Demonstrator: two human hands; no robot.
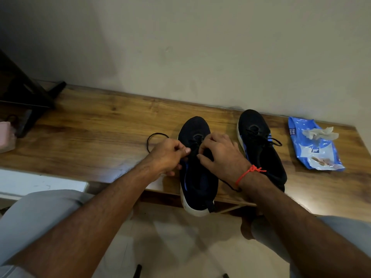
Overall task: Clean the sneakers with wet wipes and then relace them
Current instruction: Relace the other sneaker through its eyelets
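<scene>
relacing the near sneaker (197, 177) at the table (90, 121) edge: left hand (167, 155) and right hand (220, 155) each pinch the black lace (155, 135) (other sneaker (261, 145) already laced); keep both ends even, pull snug through each eyelet

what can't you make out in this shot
Head view:
- Eyelets of the left sneaker: covered by both hands, left hand, right hand.
- Lace ends: hidden in the fingers.
- Wipes pack print: too small.
- Dark object far left: cut off by the edge.
</scene>
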